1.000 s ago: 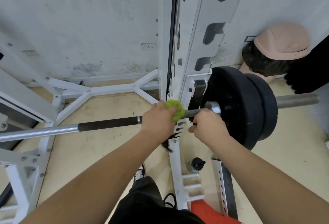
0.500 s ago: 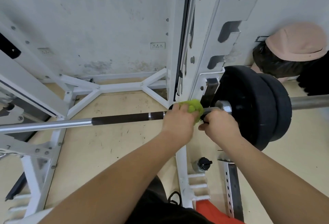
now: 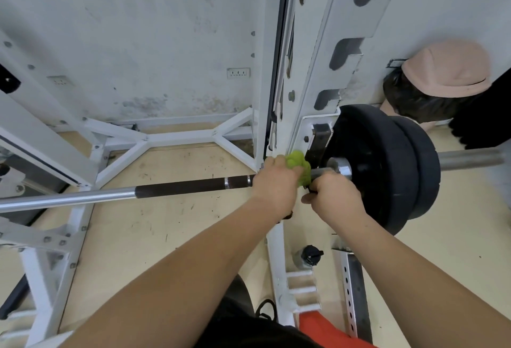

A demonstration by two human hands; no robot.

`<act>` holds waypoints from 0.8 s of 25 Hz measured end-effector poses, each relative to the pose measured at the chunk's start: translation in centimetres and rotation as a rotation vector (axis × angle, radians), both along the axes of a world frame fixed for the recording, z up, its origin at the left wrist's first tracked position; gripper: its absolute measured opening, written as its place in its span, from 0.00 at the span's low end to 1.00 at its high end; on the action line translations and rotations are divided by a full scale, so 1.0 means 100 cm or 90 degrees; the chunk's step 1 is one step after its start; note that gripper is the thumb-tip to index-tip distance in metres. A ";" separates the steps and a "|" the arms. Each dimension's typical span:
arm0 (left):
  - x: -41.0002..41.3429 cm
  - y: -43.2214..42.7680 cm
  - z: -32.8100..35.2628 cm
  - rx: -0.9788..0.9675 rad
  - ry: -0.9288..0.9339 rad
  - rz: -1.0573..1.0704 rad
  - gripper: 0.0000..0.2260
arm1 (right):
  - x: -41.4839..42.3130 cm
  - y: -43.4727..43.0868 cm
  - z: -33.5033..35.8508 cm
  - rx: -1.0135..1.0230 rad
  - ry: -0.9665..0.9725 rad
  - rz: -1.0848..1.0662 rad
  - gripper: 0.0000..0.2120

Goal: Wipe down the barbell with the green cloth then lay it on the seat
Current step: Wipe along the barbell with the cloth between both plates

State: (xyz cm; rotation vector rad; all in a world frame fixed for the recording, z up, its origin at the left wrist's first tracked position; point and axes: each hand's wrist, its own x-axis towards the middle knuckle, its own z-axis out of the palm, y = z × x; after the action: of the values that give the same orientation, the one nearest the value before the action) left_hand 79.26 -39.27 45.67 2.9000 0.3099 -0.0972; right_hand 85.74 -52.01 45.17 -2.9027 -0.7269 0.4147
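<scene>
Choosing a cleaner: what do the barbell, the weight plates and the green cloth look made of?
The barbell looks like metal, likely chromed steel: the bare stretch is bright and reflective, while the dark band is matte, perhaps knurled. The weight plates are matte black with no shine, so probably rubber-coated; the core is hidden. The green cloth is a soft, nubby, bunched fabric, possibly microfibre.

our left hand (image 3: 276,181) grips the green cloth (image 3: 298,165) round the barbell (image 3: 179,187) | our right hand (image 3: 334,195) grips the barbell just beside the cloth | black plates (image 3: 387,165) near, rightward | white rack (image 3: 309,71) behind
</scene>
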 end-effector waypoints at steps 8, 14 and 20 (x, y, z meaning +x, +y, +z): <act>-0.019 0.033 -0.009 0.052 0.048 0.122 0.20 | -0.001 0.000 0.001 0.001 0.003 0.000 0.19; -0.025 0.022 -0.008 0.035 0.012 0.024 0.25 | -0.001 0.000 0.003 -0.016 -0.007 0.018 0.14; -0.071 0.052 -0.027 0.109 -0.007 0.196 0.23 | 0.000 -0.001 0.004 -0.018 0.016 0.005 0.16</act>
State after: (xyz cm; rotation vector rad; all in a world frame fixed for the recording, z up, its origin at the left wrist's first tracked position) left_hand 72.16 -34.05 43.01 2.9753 0.7933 -0.0044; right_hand 85.77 -52.14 45.55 -2.9166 -0.7361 0.4644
